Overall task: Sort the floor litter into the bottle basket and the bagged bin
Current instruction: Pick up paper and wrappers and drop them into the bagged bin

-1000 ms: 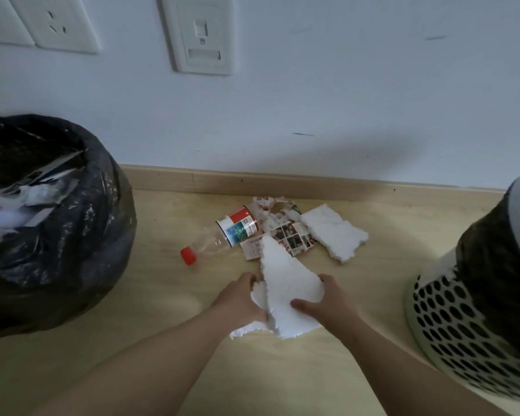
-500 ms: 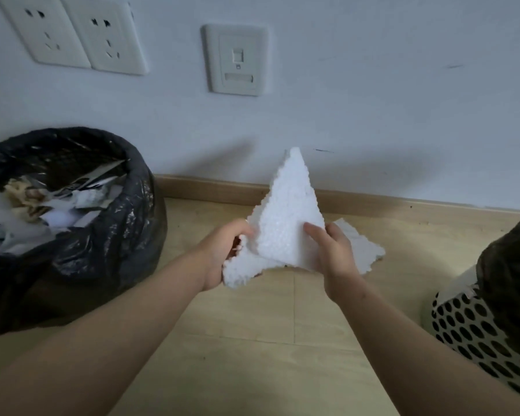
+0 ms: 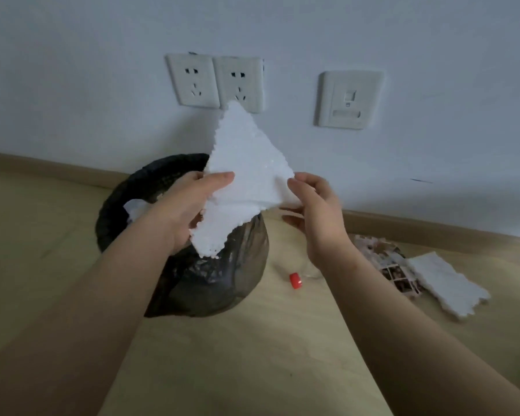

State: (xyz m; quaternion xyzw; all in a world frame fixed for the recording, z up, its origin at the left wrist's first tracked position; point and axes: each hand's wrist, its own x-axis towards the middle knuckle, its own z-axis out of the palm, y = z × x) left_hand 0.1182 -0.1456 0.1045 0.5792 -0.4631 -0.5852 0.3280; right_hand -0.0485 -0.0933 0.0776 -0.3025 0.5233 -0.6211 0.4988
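A large jagged white foam piece (image 3: pixel 246 163) is held up in front of the wall, just above the black bagged bin (image 3: pixel 198 283). My left hand (image 3: pixel 189 202) grips its left edge together with a smaller foam scrap (image 3: pixel 210 235) hanging below. On the right corner my right hand (image 3: pixel 315 205) pinches the foam with thumb in front and fingers behind. A clear bottle with a red cap (image 3: pixel 295 280) lies on the floor, mostly hidden behind my right forearm. The bottle basket is out of view.
More litter lies on the wooden floor at the right: torn printed paper (image 3: pixel 397 268) and another white foam slab (image 3: pixel 448 286). The bin stands close to the wall and skirting board, under two sockets (image 3: pixel 216 82) and a wall plate (image 3: pixel 350 99).
Both hands lifted the foam off the floor and carried it left, over the bagged bin. The view swung left, so the perforated basket dropped out of sight.
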